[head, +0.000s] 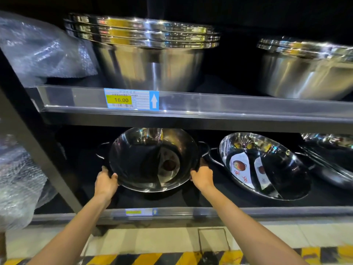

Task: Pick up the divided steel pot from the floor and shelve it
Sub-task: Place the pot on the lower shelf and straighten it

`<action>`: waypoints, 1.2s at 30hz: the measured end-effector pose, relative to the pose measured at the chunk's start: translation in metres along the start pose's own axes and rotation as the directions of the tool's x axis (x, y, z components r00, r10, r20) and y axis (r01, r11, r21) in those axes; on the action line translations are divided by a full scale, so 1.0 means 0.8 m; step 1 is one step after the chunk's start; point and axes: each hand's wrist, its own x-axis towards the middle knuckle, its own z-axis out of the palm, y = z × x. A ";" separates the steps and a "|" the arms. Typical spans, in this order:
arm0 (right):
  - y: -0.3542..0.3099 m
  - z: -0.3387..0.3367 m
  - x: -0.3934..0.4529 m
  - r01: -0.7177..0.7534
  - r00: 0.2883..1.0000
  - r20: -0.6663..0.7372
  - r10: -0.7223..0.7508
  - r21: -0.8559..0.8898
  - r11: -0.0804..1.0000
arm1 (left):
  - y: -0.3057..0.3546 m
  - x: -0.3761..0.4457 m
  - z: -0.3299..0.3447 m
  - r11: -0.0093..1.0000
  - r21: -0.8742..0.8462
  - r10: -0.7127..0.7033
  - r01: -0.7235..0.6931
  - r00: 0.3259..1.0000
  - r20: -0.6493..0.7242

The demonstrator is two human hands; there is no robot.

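Two hands hold the shiny pot [152, 159] on the bottom shelf [191, 212]. The left hand [105, 183] grips the pot's rim on the left side, and the right hand [202, 176] grips the rim on the right side. The pot is tipped up so its inside faces out. A thin metal wall runs down the middle and splits it into two parts. A paper label lies in the right part; the left part looks dark and bare. Just beside it, to the right, a second pot [264, 165] leans the same way, with paper labels in both of its parts. On the shelf above sit big steel bowls [149, 54], stacked one inside another. A price tag [127, 99] on the shelf edge says 16.00. Bubble wrap [38, 48] sits at the left.
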 end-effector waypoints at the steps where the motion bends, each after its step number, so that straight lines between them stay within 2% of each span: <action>1: 0.000 0.001 -0.004 -0.011 1.000 0.011 0.011 0.007 1.000 | -0.001 0.001 -0.002 1.000 0.003 0.011 -0.011 1.000 -0.010; 6: 0.004 0.005 -0.011 -0.003 1.000 0.008 0.003 0.002 1.000 | -0.005 0.005 -0.001 0.999 -0.014 0.045 -0.045 0.998 -0.033; 25: 0.009 0.010 -0.032 0.012 1.000 0.004 -0.012 0.078 0.997 | -0.020 -0.005 -0.008 0.993 -0.114 0.034 -0.037 0.999 -0.024; 34: 0.011 0.006 -0.033 0.032 0.999 0.036 -0.034 0.064 0.997 | -0.017 -0.005 -0.007 0.996 -0.080 0.032 -0.033 0.999 -0.017; 36: 0.009 -0.005 -0.034 0.037 0.996 0.083 -0.039 0.021 0.999 | -0.012 -0.008 -0.012 0.999 -0.005 0.042 -0.042 0.999 -0.015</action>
